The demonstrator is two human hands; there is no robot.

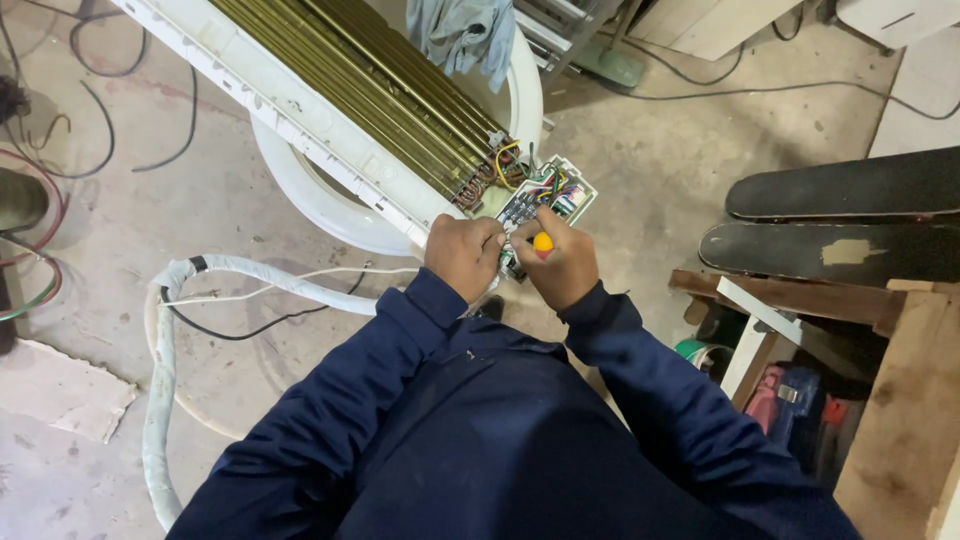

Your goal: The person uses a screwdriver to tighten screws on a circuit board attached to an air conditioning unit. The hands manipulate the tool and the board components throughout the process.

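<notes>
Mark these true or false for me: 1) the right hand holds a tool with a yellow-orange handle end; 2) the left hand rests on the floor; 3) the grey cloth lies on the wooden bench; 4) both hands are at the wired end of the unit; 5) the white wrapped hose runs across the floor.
1) True: the right hand grips a tool with a yellow-orange end.
2) False: the left hand is up at the control box of the air conditioner unit.
3) False: the grey cloth lies on the unit's far part.
4) True: both sit by the coloured wires.
5) True: the white wrapped hose curves over the concrete floor.
</notes>
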